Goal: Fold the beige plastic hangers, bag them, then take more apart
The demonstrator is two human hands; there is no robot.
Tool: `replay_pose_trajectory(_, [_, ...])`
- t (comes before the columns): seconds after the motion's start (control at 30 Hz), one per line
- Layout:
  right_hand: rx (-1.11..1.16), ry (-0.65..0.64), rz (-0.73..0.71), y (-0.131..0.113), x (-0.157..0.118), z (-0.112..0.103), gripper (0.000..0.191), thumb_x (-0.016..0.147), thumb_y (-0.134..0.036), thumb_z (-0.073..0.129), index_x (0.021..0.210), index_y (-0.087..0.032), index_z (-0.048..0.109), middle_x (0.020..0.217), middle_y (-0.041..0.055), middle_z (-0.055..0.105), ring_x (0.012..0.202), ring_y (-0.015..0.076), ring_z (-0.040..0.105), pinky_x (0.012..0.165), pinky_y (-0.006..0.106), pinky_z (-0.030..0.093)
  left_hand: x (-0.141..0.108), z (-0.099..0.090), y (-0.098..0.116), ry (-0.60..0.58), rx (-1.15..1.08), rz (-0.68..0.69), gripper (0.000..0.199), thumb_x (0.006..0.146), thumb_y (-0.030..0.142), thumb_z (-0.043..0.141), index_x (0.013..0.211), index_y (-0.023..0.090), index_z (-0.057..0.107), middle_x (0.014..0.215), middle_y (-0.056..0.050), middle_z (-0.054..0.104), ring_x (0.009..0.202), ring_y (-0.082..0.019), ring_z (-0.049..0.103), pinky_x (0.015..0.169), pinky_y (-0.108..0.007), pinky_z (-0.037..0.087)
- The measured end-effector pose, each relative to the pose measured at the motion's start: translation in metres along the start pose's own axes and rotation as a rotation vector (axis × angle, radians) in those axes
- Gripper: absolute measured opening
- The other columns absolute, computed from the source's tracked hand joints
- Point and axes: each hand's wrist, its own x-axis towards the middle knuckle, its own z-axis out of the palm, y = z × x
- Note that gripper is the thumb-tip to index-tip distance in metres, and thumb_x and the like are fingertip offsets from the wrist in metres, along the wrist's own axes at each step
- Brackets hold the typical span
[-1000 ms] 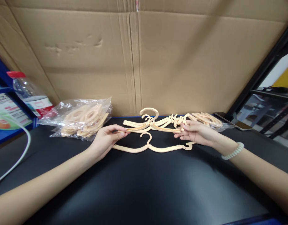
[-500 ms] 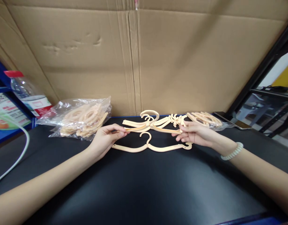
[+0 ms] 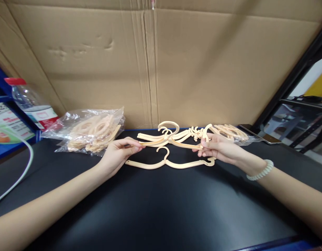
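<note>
A beige clothes hanger [image 3: 185, 143] is held up above the table, its hook upward. My left hand [image 3: 118, 153] pinches the tip of its left arm, while my right hand [image 3: 219, 149] grips the right end, where a small curved hook piece [image 3: 208, 129] stands up between thumb and fingers. Below it, a second hanger [image 3: 184, 165] lies flat with a small hook piece at its right end. Behind the held one are several stacked hangers [image 3: 147, 136], partly hidden. A small heap of loose hook pieces [image 3: 196, 133] sits beside them.
Clear plastic bags [image 3: 98, 127] of beige parts lie at the left, another bagged bundle [image 3: 230, 133] at the right beside a phone [image 3: 260, 134]. A red-capped bottle [image 3: 35, 104] and a white cable [image 3: 28, 164] are far left. A cardboard wall [image 3: 215, 62] stands behind.
The small hook piece in my right hand has turned upright and now shows above the fingers. Both hands and the held hanger stay almost in place.
</note>
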Motion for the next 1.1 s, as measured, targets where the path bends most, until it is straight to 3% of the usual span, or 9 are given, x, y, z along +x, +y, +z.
replay_pose_trajectory(0.13, [-0.022,0.017,-0.047,-0.003,-0.001,0.005,0.032,0.072,-0.033,0.081,0.075,-0.020,0.052,0.071,0.0038,0.072,0.067,0.0154,0.071,0.066,0.024,0.061,0.000,0.000,0.001,-0.007,-0.010,0.004,0.009,0.055,0.015,0.082,0.062,0.019,0.077,0.076,-0.002,0.067,0.078,-0.017,0.067,0.079,-0.026,0.056])
replay_pose_trajectory(0.3, [-0.042,0.042,-0.049,-0.004,-0.001,0.008,0.039,0.067,-0.034,0.084,0.076,-0.020,0.050,0.077,0.0070,0.074,0.064,0.0144,0.071,0.065,0.023,0.061,0.000,0.000,0.002,-0.018,-0.013,0.010,0.010,0.055,0.015,0.082,0.064,0.018,0.078,0.076,-0.002,0.067,0.077,-0.015,0.067,0.077,-0.021,0.055])
replay_pose_trajectory(1.1, [-0.147,0.164,-0.163,-0.005,-0.004,0.016,0.043,0.067,-0.039,0.082,0.078,-0.020,0.045,0.070,0.0039,0.073,0.054,0.0118,0.067,0.051,0.018,0.054,-0.002,0.000,0.004,-0.001,-0.059,-0.054,0.018,0.055,0.019,0.085,0.068,0.015,0.074,0.075,-0.002,0.070,0.080,-0.015,0.069,0.080,-0.021,0.055])
